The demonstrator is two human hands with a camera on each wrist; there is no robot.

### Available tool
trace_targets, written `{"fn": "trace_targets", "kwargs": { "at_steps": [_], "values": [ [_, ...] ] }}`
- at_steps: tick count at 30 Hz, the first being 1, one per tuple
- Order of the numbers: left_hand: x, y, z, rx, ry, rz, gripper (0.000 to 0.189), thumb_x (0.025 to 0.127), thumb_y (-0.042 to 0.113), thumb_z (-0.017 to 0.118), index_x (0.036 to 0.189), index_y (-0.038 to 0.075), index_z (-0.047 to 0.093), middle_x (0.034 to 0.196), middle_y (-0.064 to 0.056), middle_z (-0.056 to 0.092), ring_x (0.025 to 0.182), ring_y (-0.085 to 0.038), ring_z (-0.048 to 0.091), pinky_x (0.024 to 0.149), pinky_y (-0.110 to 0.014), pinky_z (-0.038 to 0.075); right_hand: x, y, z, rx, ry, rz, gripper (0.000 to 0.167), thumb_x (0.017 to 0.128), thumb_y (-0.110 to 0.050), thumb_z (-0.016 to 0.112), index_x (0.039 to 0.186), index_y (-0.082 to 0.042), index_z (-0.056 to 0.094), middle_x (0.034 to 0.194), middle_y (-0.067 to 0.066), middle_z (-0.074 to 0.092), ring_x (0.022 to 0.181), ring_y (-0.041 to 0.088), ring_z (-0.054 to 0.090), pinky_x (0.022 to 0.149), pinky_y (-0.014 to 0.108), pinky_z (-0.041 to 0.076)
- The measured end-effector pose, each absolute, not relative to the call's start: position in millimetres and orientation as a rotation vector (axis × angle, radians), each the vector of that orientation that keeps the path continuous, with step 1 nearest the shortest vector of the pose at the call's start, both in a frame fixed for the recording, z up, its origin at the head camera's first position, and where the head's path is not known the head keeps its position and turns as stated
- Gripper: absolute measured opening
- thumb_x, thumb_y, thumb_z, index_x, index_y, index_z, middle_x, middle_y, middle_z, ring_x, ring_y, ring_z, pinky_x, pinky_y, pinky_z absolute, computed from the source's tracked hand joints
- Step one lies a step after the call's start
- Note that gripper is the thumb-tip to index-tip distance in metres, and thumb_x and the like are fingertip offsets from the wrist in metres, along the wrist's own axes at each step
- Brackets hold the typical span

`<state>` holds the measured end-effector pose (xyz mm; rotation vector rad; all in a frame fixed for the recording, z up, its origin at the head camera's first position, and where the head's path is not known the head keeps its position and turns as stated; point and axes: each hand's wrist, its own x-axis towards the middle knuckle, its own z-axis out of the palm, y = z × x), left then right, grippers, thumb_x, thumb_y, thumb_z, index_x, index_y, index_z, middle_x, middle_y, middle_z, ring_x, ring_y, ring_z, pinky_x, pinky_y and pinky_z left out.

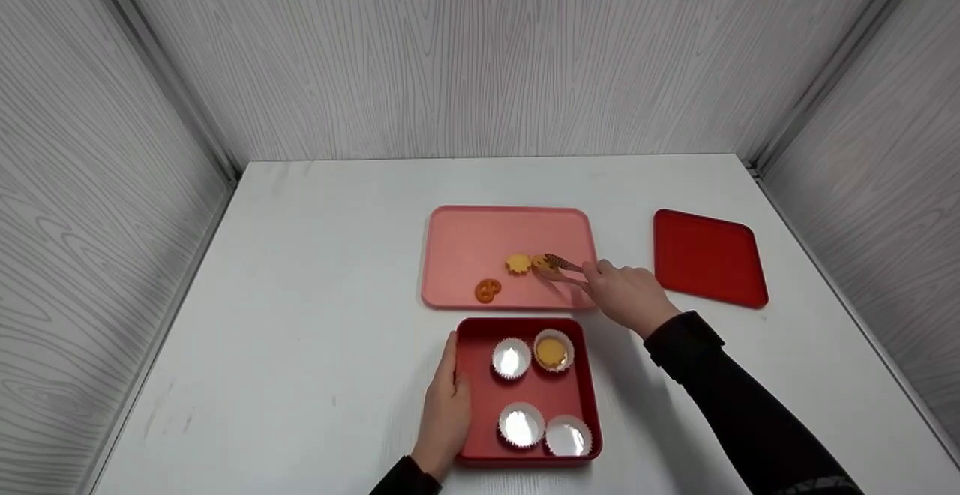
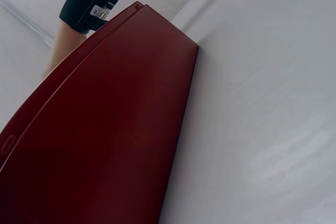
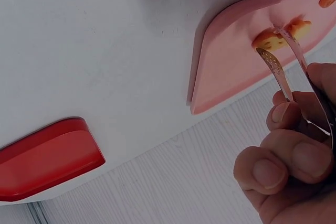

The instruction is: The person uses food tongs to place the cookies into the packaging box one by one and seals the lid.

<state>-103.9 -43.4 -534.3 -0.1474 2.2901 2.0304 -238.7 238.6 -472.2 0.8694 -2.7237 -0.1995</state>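
My right hand holds metal tongs with perforated tips. The tips are spread at a round cookie on the pink tray. Beside that cookie lies a flower-shaped yellow cookie, and a small brown pretzel is nearer the tray's front edge. Along the left wall of a deep red box, my left hand rests with its fingers straight. Several white paper cups stand in the box; the back right one contains a yellow cookie. The left wrist view mostly shows the box's outer wall.
A flat red tray lies to the right of the pink tray, close behind my right forearm. Pale wood-grain panels enclose the white table at the back and both sides.
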Motion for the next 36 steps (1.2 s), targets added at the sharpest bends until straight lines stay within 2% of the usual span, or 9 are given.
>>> {"fn": "trace_targets", "kwargs": {
  "at_steps": [8,14,21,36],
  "values": [
    [-103,-44,-534,-0.149,2.293,2.019,0.061,0.108,0.002,0.035,0.165,0.013,0.019,0.169,-0.007,0.023,0.156,-0.027,0.016,0.126,-0.052,0.017,-240,238,-471,0.901,-2.704,-0.301,0.026,0.096,-0.018,0.072,0.110,0.002,0.062,0.078,0.014,0.058,0.047,0.026,0.051,0.045,0.039,0.052],
    [-104,-44,-535,-0.156,2.296,2.021,0.062,0.107,0.001,0.035,0.165,0.013,0.018,0.169,-0.006,0.024,0.156,-0.026,0.017,0.125,-0.051,0.019,-241,241,-473,0.912,-2.663,-0.306,0.023,0.094,-0.012,0.075,0.108,0.003,0.063,0.080,0.014,0.059,0.049,0.026,0.054,0.045,0.037,0.053],
    [-104,-44,-536,-0.173,2.302,2.014,0.062,0.107,0.002,0.035,0.165,0.014,0.018,0.169,-0.006,0.023,0.156,-0.026,0.017,0.125,-0.050,0.019,-243,245,-475,0.922,-2.617,-0.306,0.026,0.091,-0.006,0.076,0.113,0.004,0.067,0.082,0.015,0.061,0.052,0.028,0.058,0.047,0.037,0.055],
    [-103,-44,-534,-0.126,2.319,2.028,0.060,0.108,0.002,0.035,0.165,0.013,0.020,0.169,-0.006,0.023,0.156,-0.026,0.017,0.126,-0.050,0.017,-237,256,-479,0.926,-2.523,-0.251,0.025,0.090,-0.004,0.077,0.113,-0.001,0.069,0.073,0.012,0.055,0.050,0.027,0.054,0.046,0.036,0.052]
  ]
}}
